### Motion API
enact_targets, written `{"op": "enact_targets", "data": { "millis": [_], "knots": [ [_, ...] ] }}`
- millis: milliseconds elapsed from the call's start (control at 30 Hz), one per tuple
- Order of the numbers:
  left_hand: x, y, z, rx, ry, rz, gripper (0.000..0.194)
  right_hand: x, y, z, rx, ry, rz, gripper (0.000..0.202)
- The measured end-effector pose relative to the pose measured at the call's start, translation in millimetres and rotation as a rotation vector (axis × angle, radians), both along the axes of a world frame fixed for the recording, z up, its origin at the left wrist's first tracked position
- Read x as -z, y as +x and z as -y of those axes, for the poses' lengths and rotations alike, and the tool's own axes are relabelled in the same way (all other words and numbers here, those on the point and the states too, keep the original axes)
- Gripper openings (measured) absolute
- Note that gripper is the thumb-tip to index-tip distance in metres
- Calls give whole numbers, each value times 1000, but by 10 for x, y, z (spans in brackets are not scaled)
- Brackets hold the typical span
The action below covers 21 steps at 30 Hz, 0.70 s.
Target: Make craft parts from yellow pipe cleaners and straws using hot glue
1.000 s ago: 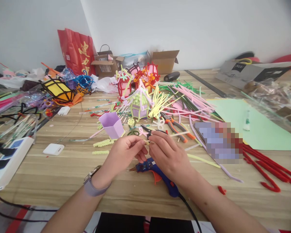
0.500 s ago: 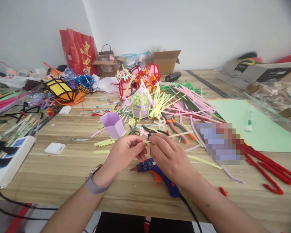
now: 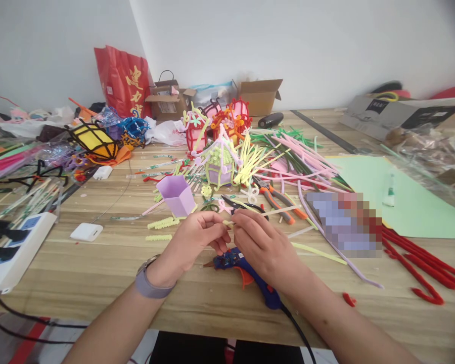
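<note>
My left hand (image 3: 200,240) pinches one end of a pale yellow pipe cleaner (image 3: 280,210) between thumb and finger. Beside it, my right hand (image 3: 263,245) is closed on the same strip, whose long end sticks out to the right. Under my hands lies a blue glue gun (image 3: 267,293) with an orange trigger. A purple hexagonal cup (image 3: 176,196) stands left of my fingers, with coiled yellow pieces (image 3: 159,237) near it. Black-handled cutters (image 3: 250,206) and orange-grey pliers (image 3: 276,202) lie just beyond my hands.
Pipe-cleaner lanterns (image 3: 220,162) stand at the back centre beside loose pink, green and yellow stems (image 3: 303,154). A white power strip (image 3: 26,253) is at the left. A green sheet (image 3: 420,202), a blurred flat rectangle (image 3: 343,225) and red stems (image 3: 424,258) are at the right.
Both hands remain together on the strip. My left wrist has turned slightly, so less of the watch shows, and the strip's end between my fingers has shifted slightly left.
</note>
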State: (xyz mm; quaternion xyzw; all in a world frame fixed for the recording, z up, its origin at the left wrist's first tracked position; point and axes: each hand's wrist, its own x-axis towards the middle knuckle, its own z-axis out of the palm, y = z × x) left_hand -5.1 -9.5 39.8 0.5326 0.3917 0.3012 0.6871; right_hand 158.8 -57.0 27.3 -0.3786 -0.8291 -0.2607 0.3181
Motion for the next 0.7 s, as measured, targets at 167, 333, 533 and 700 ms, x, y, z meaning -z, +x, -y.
{"op": "enact_targets", "data": {
  "millis": [167,333,533,700],
  "knots": [
    [-5,14,4,-9,2,-27,21,11,9,8,-9,-28,14,27],
    [5,19,20,-28,58,-64,23,11,5,-1,-12,-22,0,28],
    [45,7,52,-36,180,-140,18,49,4,-17,-16,-36,-31,25],
    [-6,-4,37,0,162,-114,22,72,28,-36,-29,-10,-82,19]
  ]
}}
